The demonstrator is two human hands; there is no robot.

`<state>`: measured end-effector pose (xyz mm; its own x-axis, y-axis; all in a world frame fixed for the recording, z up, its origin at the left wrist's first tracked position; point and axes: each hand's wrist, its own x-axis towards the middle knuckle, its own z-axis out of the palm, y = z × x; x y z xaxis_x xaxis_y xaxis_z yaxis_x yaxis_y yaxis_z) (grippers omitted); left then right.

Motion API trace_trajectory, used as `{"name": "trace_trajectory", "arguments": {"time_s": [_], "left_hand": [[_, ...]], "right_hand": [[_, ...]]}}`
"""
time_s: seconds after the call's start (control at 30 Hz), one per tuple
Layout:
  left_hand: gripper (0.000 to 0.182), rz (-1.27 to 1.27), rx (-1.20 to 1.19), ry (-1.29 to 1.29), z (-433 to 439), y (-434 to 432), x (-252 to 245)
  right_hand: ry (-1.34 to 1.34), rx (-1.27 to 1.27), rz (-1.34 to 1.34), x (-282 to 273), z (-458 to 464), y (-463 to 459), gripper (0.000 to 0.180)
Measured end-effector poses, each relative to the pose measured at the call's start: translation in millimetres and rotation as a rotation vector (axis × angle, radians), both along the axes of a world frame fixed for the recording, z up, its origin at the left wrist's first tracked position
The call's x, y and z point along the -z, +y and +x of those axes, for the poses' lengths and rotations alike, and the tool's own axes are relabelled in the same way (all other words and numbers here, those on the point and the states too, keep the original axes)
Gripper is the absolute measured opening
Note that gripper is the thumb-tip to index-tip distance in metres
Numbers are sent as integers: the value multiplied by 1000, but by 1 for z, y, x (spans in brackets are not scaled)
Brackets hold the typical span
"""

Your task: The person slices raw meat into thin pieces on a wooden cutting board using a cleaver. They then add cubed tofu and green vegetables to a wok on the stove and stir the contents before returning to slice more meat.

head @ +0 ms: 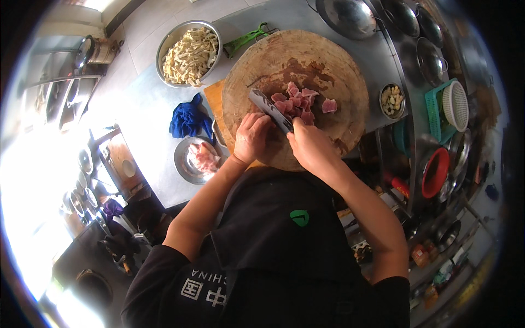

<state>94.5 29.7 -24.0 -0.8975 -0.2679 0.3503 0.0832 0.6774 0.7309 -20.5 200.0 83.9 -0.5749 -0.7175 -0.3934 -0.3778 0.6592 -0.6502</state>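
Note:
My right hand (307, 143) is closed round the handle of a cleaver (268, 108), whose blade stands over a round wooden chopping block (348, 82). Along the blade's right side lies a pile of cut raw meat pieces (301, 100); one more piece (329, 105) sits apart to the right. My left hand (253, 133) is by the near side of the blade with its fingers curled down. Whether anything is under those fingers is hidden.
Left of the block are a steel bowl of pale strips (190, 55), a blue cloth (188, 117) and a metal plate with raw meat (203, 158). A green-handled tool (246, 39) lies behind. A small bowl (392, 100) and a wok (348, 16) stand right.

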Motion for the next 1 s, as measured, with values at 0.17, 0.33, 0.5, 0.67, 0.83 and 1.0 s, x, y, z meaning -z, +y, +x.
{"name": "trace_trajectory", "arguments": {"time_s": [0.17,0.33,0.5,0.67,0.83,1.0], "left_hand": [[29,3,-6,0,2,-2,0],[29,23,-4,-6,3,-2,2],[28,13,-42,-7,2,0,1],[24,48,-51,-3,2,0,0],[19,71,-28,-49,4,-1,3],[22,122,-73,-23,2,0,7]], "right_hand": [[21,-26,-86,4,-2,-3,17],[5,-5,-6,-9,7,17,17],[30,-25,-64,13,3,-11,17],[-4,-24,67,12,8,0,18],[88,18,-53,36,13,-21,20],[121,74,-137,77,-14,-68,25]]}}
